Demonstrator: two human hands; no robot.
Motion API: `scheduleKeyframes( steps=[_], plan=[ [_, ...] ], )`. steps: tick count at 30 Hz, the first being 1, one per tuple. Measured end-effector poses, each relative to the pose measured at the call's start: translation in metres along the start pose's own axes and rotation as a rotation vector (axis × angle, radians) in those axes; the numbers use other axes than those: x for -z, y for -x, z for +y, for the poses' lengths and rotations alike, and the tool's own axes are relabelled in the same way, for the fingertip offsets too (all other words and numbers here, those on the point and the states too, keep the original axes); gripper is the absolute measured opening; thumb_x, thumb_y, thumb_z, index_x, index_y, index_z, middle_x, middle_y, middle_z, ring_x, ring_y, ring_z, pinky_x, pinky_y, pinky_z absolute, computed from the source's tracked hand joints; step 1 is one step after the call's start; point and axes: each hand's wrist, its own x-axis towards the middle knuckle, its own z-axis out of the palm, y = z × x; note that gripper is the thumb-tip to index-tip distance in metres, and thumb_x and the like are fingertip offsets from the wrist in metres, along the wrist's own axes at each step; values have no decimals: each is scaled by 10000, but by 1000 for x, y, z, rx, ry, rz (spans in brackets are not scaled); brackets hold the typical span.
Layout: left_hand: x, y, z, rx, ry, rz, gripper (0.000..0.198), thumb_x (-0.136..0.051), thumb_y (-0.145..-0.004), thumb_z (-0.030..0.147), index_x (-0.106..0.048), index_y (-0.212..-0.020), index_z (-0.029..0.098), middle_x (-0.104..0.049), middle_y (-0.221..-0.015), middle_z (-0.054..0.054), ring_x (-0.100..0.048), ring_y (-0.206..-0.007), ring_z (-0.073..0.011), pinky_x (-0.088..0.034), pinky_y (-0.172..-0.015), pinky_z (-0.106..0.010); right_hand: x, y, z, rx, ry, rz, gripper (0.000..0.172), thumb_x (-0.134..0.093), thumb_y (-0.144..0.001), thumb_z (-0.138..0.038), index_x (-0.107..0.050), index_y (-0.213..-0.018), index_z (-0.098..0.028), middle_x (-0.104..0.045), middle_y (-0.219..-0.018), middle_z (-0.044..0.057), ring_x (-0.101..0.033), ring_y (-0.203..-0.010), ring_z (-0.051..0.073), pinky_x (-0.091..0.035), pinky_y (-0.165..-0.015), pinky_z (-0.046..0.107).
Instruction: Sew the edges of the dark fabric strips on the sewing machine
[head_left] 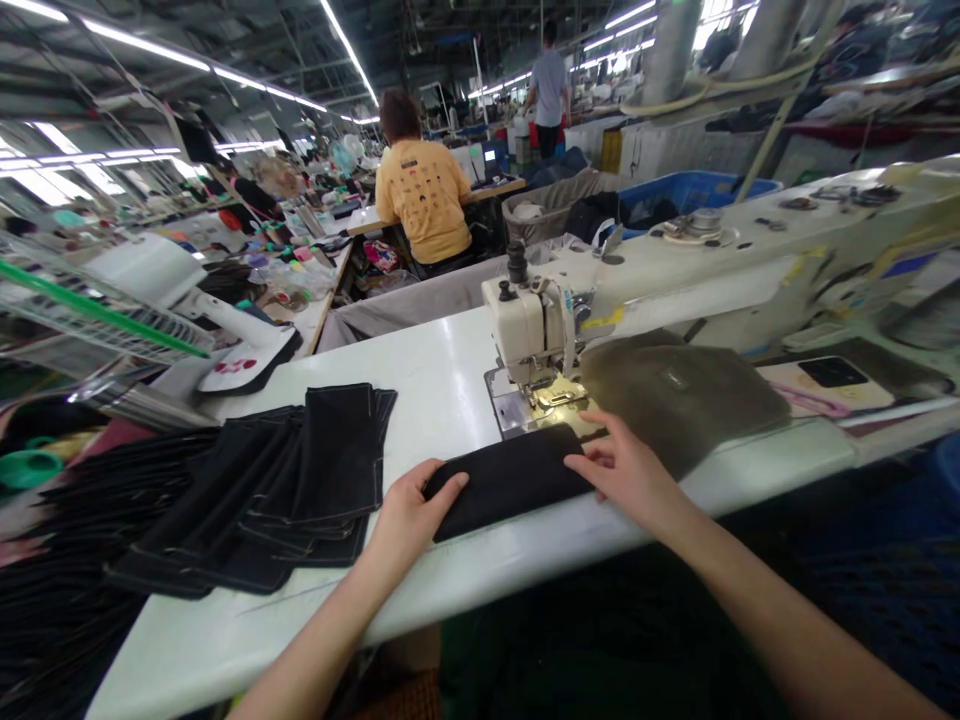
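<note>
Head view: hands (409, 520) (619, 470) flat on fabric (506, 480)

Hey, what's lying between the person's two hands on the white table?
In the head view, a black cloth strip lies between the left hand and the right hand.

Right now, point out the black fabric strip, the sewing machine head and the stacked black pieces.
Black fabric strip (510, 480), head view, its top face.
Sewing machine head (517, 330), head view, cream housing.
Stacked black pieces (330, 460), head view, topmost piece.
</note>
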Motion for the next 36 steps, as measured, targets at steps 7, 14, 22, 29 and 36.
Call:
scheduleKeyframes(
  steps=[7,14,22,29,36],
  plan=[
    [9,3,-5,71,94,-157,329,-578,-789,534,-626,-753,210,-589,-636,15,-557,-618,-182,-444,-581,-266,2,1,1,155,125,-4,152,-583,-823,-388,-611,-838,-240,-689,-756,6,-668,-685,184,-530,-681,321],
    [0,-2,-4,20,-26,72,298,-530,-789,512,-587,-720,228,-595,-639,8,-563,-621,-192,-465,-634,-292,-2,-5,-2,222,255,26,160,-574,-857,-286,-715,-914,-236,-743,-864,15,-665,-706,179,-518,-715,307],
    [-3,-6,-3,36,-81,68,267,-535,-782,489,-581,-721,233,-612,-640,9,-583,-615,-196,-473,-627,-293,-3,-3,0,260,342,57,184,-568,-853,-228,-736,-929,-233,-747,-893,25,-664,-718,177,-534,-730,307],
    [-5,-8,-2,33,-96,73,250,-539,-776,478,-578,-717,238,-619,-635,11,-582,-605,-196,-470,-618,-293,-2,-6,0,273,368,46,210,-562,-855,-236,-749,-952,-241,-756,-916,33,-682,-731,183,-549,-708,309],
    [-2,-7,-3,60,-77,57,245,-551,-773,469,-583,-728,230,-608,-632,13,-575,-613,-194,-443,-608,-290,-6,-7,-3,283,509,60,216,-532,-884,-218,-741,-937,-228,-759,-936,48,-709,-818,210,-551,-769,334]
  ],
)
